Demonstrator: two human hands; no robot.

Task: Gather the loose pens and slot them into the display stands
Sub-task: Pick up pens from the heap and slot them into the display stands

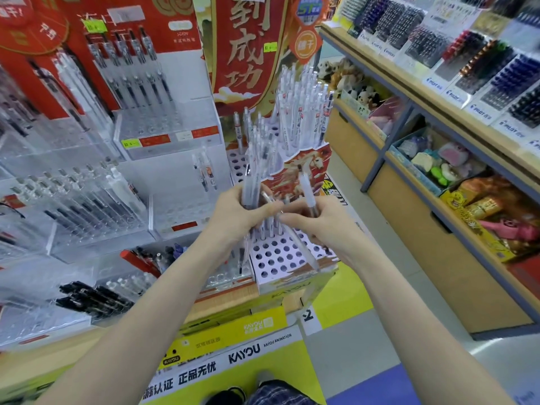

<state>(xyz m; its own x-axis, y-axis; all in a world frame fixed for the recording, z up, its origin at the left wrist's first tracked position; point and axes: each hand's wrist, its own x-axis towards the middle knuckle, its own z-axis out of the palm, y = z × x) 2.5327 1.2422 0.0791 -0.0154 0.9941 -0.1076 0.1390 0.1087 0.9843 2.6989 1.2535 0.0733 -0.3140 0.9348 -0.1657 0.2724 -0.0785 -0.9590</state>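
plush toys [347, 80] (shelved), erasers [438, 162], snack packets [479, 206]

The pens [252, 182] are clear, glossy plastic with frosted white sleeves, the stepped display stand [280, 258] is printed matt cardboard punched with round holes, the stands [163, 135] beside it are transparent glossy acrylic, and the shelf [380, 71] looks like smooth pale wood.
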